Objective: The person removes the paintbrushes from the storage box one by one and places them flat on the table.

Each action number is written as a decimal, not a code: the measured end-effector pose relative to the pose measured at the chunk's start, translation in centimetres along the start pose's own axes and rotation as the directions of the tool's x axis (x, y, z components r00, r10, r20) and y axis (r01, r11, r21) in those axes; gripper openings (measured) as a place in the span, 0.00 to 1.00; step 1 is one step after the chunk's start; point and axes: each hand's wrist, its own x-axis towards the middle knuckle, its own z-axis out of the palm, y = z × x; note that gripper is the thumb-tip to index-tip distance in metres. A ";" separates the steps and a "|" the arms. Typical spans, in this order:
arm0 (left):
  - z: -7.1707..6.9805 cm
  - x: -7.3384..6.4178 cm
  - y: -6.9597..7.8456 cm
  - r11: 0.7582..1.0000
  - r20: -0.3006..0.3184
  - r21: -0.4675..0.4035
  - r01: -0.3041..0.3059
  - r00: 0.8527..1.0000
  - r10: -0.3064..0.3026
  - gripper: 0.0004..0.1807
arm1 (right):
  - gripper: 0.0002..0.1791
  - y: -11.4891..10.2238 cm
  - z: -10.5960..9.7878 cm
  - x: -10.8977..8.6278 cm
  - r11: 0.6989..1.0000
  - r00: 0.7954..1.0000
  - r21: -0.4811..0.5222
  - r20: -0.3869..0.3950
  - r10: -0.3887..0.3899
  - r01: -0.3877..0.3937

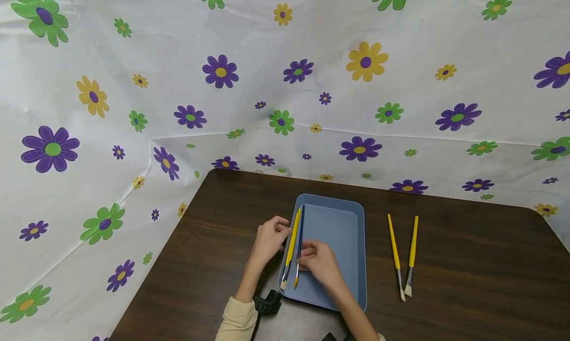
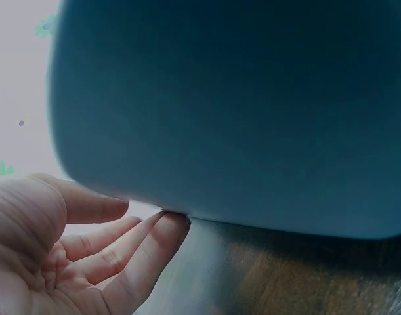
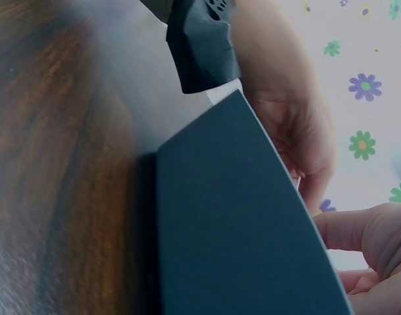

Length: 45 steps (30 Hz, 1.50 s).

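Observation:
A blue-grey tray (image 1: pixel 336 237) lies on the table with yellow-handled paintbrushes (image 1: pixel 292 238) along its left wall. Beside them is a dark blue paintbrush (image 1: pixel 301 229), its bristles toward the near end. My right hand (image 1: pixel 321 264) reaches over the tray and pinches the blue brush low on its handle, near the ferrule. At the tray's left side rests my left hand (image 1: pixel 268 239), fingers loosely bent, fingertips right at the wall. The left wrist view shows its fingertips at the edge of the tray's outer wall (image 2: pixel 220 144). In the right wrist view the wall (image 3: pixel 233 210) partly hides both hands.
Two yellow-handled paintbrushes lie on the dark wooden table (image 1: pixel 467 262) right of the tray: one slim (image 1: pixel 394 247), one broader (image 1: pixel 413 247). A flower-printed white sheet (image 1: pixel 320 113) hangs behind and to the left. A black wrist camera (image 1: pixel 268 301) sits on the left wrist.

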 end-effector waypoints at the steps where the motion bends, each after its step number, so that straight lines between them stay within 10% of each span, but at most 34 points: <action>1: 0.0 0.0 0.0 1.000 -0.001 0.000 0.000 1.000 0.000 0.12 | 0.25 -0.1 -0.1 0.0 1.000 1.000 0.002 -0.005 0.005 -0.005; 45: 0.0 -0.1 -0.1 1.000 0.004 -0.010 -0.016 1.000 0.016 0.13 | 0.19 -2.9 -7.5 -0.3 0.996 0.989 0.061 -0.127 0.070 -0.063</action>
